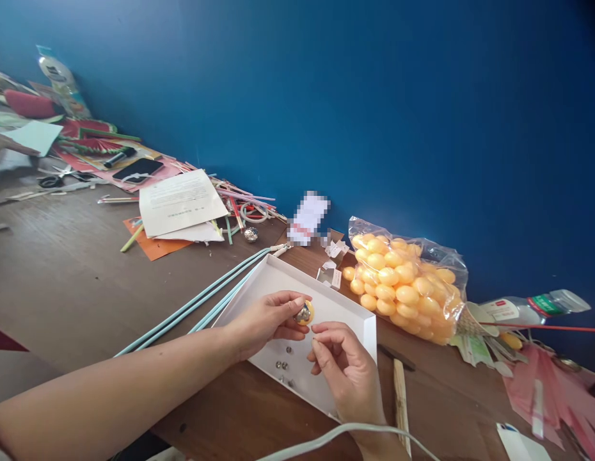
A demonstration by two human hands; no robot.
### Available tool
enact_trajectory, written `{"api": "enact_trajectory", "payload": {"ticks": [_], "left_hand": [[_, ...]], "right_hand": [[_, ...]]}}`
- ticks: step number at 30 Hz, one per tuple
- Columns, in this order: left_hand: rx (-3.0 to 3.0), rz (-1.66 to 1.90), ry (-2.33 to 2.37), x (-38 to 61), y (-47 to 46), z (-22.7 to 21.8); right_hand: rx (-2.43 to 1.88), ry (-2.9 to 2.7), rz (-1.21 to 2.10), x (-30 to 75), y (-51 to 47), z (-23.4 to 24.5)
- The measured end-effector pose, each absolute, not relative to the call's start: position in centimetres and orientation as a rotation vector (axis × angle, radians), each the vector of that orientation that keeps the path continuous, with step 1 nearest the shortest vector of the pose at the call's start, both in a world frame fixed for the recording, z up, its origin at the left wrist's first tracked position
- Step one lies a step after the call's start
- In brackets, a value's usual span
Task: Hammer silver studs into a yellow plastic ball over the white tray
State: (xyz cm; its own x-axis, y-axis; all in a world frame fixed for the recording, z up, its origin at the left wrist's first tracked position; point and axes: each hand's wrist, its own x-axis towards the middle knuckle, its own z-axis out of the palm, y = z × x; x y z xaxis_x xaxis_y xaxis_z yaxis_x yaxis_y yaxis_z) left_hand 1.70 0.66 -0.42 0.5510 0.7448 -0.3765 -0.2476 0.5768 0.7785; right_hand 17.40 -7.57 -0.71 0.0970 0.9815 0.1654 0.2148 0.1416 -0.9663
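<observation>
My left hand (271, 320) is closed on a small round ball (304, 313), shiny silver on one side and yellow-orange on the other. Beside it, my right hand (343, 365) has thumb and forefinger pinched together; whatever is between them is too small to make out. Both hands are above a shallow white box lid (359, 315). Inside the lid lie several small silver metal pieces (285, 365), below my left hand.
A plastic bag of yellow-orange balls (405, 282) leans by the blue wall. Right of it lies a bottle (528, 308). Light-blue cords (196, 298) run left of the lid. Papers (180, 203), a phone (137, 170) and scissors (57, 176) lie further left, near another person's hand (9, 146).
</observation>
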Motion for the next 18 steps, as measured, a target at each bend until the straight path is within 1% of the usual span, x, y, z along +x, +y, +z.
{"api": "enact_trajectory", "payload": {"ticks": [7, 11, 18], "left_hand": [[0.681, 0.6, 0.736, 1.74, 0.58, -0.58], [0.651, 0.584, 0.745, 1.69, 0.53, -0.2], [0.639, 0.576, 0.757, 1.73, 0.53, -0.17]], "right_hand": [[-1.337, -1.136, 1.011, 17.51, -7.93, 0.19], [-1.364, -1.117, 1.045, 17.58, -7.72, 0.14], [-1.231, -1.096, 1.058, 17.54, -7.43, 0.33]]}}
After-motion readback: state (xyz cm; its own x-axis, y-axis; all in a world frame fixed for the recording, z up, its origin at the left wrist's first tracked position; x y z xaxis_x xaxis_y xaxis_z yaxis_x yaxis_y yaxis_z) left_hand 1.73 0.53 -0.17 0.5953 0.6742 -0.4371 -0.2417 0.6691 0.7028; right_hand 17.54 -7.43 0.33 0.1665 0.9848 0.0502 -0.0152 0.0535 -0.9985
